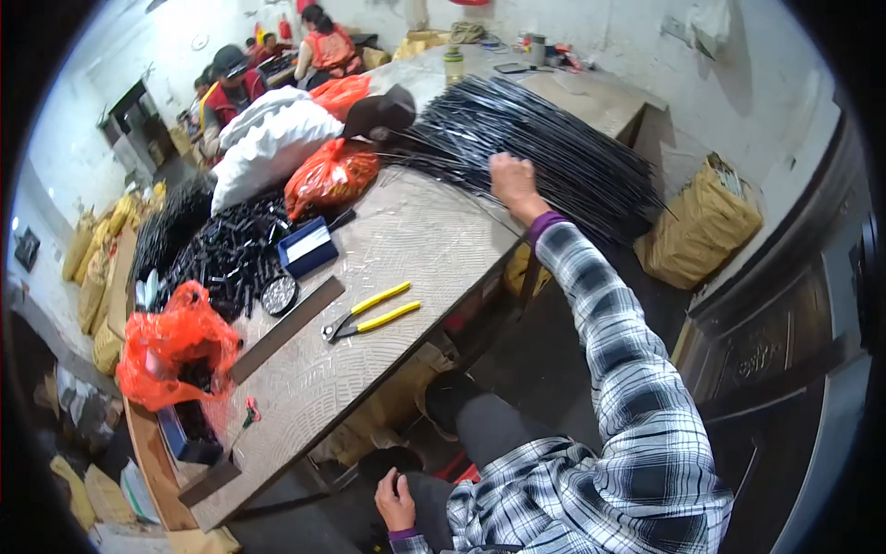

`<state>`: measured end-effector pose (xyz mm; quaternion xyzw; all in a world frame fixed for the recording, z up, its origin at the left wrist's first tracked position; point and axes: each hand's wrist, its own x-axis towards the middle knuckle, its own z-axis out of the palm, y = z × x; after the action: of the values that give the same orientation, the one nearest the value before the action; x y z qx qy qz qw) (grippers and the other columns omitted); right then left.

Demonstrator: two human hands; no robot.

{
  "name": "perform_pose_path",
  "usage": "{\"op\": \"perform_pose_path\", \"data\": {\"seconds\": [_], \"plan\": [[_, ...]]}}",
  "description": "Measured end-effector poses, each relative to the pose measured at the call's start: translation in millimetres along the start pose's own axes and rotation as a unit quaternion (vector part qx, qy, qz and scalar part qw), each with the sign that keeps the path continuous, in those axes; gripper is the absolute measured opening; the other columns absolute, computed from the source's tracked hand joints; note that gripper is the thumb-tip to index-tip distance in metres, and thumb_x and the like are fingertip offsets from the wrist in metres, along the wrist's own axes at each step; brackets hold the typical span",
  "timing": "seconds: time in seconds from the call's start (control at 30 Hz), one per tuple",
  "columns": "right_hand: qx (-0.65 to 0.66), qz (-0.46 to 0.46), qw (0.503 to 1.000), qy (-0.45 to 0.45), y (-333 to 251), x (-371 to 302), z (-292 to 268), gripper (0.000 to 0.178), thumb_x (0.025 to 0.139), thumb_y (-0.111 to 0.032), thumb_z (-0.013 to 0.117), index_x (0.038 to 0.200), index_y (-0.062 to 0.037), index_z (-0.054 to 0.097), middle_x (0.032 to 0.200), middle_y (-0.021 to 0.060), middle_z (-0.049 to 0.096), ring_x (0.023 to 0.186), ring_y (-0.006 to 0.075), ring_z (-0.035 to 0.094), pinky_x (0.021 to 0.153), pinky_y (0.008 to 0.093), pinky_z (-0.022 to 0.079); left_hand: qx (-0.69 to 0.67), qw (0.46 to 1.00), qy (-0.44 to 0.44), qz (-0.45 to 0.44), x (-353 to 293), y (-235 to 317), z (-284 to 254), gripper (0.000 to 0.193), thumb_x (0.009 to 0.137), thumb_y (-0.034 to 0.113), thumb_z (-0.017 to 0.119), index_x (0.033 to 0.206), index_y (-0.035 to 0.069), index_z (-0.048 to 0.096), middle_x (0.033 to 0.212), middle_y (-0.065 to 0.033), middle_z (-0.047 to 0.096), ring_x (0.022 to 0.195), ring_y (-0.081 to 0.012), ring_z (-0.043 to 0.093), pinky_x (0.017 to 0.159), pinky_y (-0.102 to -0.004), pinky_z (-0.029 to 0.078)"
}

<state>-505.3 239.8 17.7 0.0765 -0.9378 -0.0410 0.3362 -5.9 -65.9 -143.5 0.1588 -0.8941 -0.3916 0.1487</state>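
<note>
Black rods [554, 148]: piled at the table's [415, 226] far right end, overhanging its edge.
Right hand [515, 183]: curled at pile's near side; cannot tell whether grasping.
Left hand [395, 503]: released, near the lap.
Open room: bare tabletop between rods and yellow-handled pliers [383, 319].

Scuffed, stained whitish walls [609, 42] stand beyond the tabletop [434, 222], whose pale brown surface is covered with fine markings. A round clock [200, 42] hangs high on the wall past its far edge, and a dark doorway [134, 115] opens beyond its left end. Dark grey floor [544, 323] lies along the near edge; past the right end stands a dark panelled door [766, 342]. Light falls softly, brightest on the walls.
</note>
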Motion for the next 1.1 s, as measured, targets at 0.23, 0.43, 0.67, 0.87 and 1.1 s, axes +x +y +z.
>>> {"op": "perform_pose_path", "data": {"seconds": [0.23, 0.43, 0.67, 0.87, 1.1], "plan": [[0.053, 0.115, 0.990, -0.059, 28.1, -0.1, 10.4, 0.015, 0.080, -0.009, 0.050, 0.092, -0.0014, 0.054, 0.087, 0.0180, 0.061, 0.078, 0.0316, 0.064, 0.062, 0.0414, 0.052, -0.032, 0.999, -0.038, 0.013, 4.2, 20.8, 10.9, 0.021, 0.082, 0.012, 0.055, 0.098, 0.000, 0.061, 0.092, -0.0170, 0.062, 0.082, -0.0324, 0.061, 0.072, -0.0362, 0.048], [0.069, 0.022, 0.995, 0.064, 9.9, 7.0, -19.5, 0.013, 0.072, -0.011, 0.055, 0.080, -0.0056, 0.064, 0.082, 0.0129, 0.063, 0.078, 0.0302, 0.063, 0.061, 0.0405, 0.051, -0.030, 0.999, -0.031, -0.002, -11.3, 20.8, 5.9, 0.020, 0.083, 0.011, 0.055, 0.098, -0.001, 0.061, 0.092, -0.0175, 0.063, 0.084, -0.0317, 0.061, 0.075, -0.0357, 0.048], [0.049, -0.061, 0.996, -0.030, 21.3, 10.2, -81.6, 0.012, 0.072, -0.013, 0.054, 0.074, -0.0040, 0.062, 0.073, 0.0140, 0.065, 0.071, 0.0292, 0.065, 0.060, 0.0395, 0.052, -0.004, 0.998, -0.057, 0.036, -17.4, 35.5, -1.1, 0.021, 0.082, 0.014, 0.056, 0.098, 0.001, 0.061, 0.092, -0.0184, 0.063, 0.084, -0.0338, 0.060, 0.074, -0.0373, 0.047], [-0.041, -0.132, 0.977, -0.163, 25.0, 42.2, -134.1, 0.017, 0.075, -0.013, 0.052, 0.080, -0.0054, 0.067, 0.080, 0.0141, 0.065, 0.075, 0.0279, 0.065, 0.063, 0.0378, 0.052, 0.000, 0.998, -0.048, 0.036, -17.5, 37.2, -0.6, 0.020, 0.082, 0.015, 0.056, 0.097, 0.003, 0.062, 0.092, -0.0160, 0.063, 0.085, -0.0327, 0.060, 0.074, -0.0372, 0.047], [-0.096, -0.177, 0.975, -0.093, 74.2, 112.5, -203.3, 0.026, 0.071, -0.022, 0.054, 0.088, -0.0061, 0.065, 0.069, 0.0164, 0.062, 0.060, 0.0300, 0.061, 0.051, 0.0401, 0.048, 0.003, 0.997, -0.047, 0.065, -10.7, 40.2, 9.4, 0.018, 0.083, 0.013, 0.056, 0.097, 0.004, 0.062, 0.092, -0.0142, 0.063, 0.082, -0.0322, 0.060, 0.071, -0.0361, 0.047]]}}
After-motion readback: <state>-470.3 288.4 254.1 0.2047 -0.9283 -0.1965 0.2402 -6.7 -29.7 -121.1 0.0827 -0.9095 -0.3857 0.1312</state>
